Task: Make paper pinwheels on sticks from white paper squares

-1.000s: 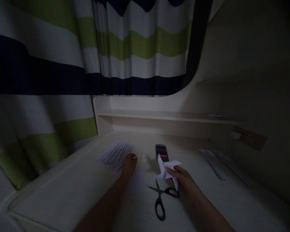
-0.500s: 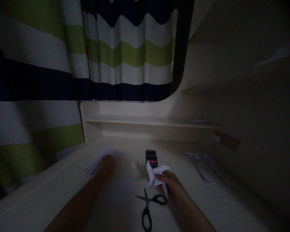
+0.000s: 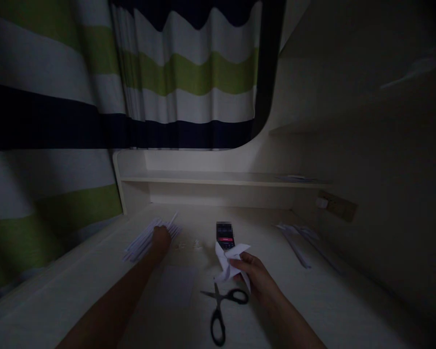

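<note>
Your right hand (image 3: 256, 277) is clamping the half-folded white paper shape (image 3: 228, 261) at lower centre; your left hand (image 3: 161, 238) is resting, grip unclear, on the unused white paper strips (image 3: 145, 238) on the bench (image 3: 94, 291)

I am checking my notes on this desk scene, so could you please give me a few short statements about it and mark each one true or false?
1. The right hand holds a folded white paper piece. True.
2. The left hand rests on the scissors. False: it reaches the pile of white paper strips on the left of the desk.
3. The black-handled scissors lie on the desk, blades open. True.
4. The phone stands on the shelf. False: it lies on the desk, behind the folded paper.
5. The curtain is plain red. False: it has white, green and navy wavy stripes.
</note>
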A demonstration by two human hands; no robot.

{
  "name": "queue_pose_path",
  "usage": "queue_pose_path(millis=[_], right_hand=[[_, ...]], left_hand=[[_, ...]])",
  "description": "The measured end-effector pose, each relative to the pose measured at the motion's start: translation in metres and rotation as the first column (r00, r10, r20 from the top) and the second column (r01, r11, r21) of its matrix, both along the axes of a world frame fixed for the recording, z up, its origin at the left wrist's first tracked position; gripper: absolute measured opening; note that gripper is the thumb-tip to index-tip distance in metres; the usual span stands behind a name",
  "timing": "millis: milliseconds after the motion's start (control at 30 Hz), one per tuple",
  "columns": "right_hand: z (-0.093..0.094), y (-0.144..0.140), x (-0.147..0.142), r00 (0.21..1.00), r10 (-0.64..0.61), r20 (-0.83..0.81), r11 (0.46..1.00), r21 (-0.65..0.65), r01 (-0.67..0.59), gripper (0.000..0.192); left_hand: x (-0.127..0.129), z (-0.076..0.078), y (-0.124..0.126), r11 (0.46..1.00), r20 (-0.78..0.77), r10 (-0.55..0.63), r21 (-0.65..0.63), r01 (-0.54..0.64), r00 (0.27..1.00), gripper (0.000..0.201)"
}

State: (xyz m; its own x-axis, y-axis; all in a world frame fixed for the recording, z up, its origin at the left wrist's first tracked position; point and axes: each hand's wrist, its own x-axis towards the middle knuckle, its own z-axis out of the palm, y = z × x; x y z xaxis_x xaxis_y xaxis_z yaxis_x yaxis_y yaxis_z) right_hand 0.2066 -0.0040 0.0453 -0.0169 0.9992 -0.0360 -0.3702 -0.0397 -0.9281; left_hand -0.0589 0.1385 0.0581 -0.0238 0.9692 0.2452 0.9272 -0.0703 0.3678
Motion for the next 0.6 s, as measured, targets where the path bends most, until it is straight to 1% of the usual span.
queue_pose_path(millis=[67, 133, 233, 333, 367, 400, 433, 467, 500, 533, 600], right_hand=[[0.003, -0.001, 0.002, 1.0, -0.014, 0.015, 1.0, 0.01, 0.014, 0.023], [0.007, -0.004, 0.004, 1.0, -0.019, 0.021, 0.999, 0.033, 0.018, 0.023], [0.016, -0.009, 0.006, 0.999, -0.035, 0.032, 0.99, 0.14, 0.03, 0.023], [0.023, -0.015, 0.007, 0.995, -0.032, 0.09, 0.965, 0.261, 0.007, 0.023], [0.024, -0.017, 0.007, 0.993, -0.021, 0.114, 0.958, 0.285, -0.012, 0.022], [0.026, -0.02, 0.007, 0.991, -0.008, 0.137, 0.952, 0.305, -0.035, 0.02], [0.027, -0.023, 0.007, 0.988, 0.003, 0.155, 0.943, 0.329, -0.055, 0.019], [0.028, -0.025, 0.007, 0.985, 0.008, 0.173, 0.93, 0.362, -0.071, 0.018], [0.029, -0.028, 0.007, 0.98, 0.008, 0.198, 0.91, 0.405, -0.089, 0.017], [0.031, -0.031, 0.007, 0.974, 0.004, 0.228, 0.882, 0.458, -0.111, 0.016], [0.036, -0.037, 0.005, 0.944, -0.01, 0.33, 0.809, 0.558, -0.186, 0.012]], left_hand=[[0.011, 0.006, -0.009, 1.0, 0.189, -0.012, -0.012, 0.014, 0.982, 0.031], [0.027, 0.009, -0.024, 0.998, 0.377, -0.047, -0.018, 0.058, 0.925, 0.028], [0.055, 0.012, -0.057, 0.983, 0.597, -0.156, 0.019, 0.181, 0.787, 0.025], [0.081, 0.014, -0.091, 0.956, 0.708, -0.242, 0.056, 0.289, 0.663, 0.035], [0.087, 0.016, -0.102, 0.937, 0.747, -0.276, 0.068, 0.344, 0.605, 0.041], [0.092, 0.018, -0.111, 0.899, 0.844, -0.293, 0.082, 0.431, 0.449, 0.043], [0.096, 0.02, -0.12, 0.866, 0.903, -0.277, 0.087, 0.492, 0.328, 0.043], [0.098, 0.022, -0.127, 0.843, 0.931, -0.253, 0.078, 0.533, 0.264, 0.042], [0.1, 0.025, -0.133, 0.822, 0.942, -0.237, 0.065, 0.566, 0.236, 0.04], [0.101, 0.028, -0.138, 0.81, 0.941, -0.246, 0.068, 0.582, 0.233, 0.038], [0.1, 0.033, -0.146, 0.811, 0.932, -0.283, 0.107, 0.575, 0.227, 0.033]])
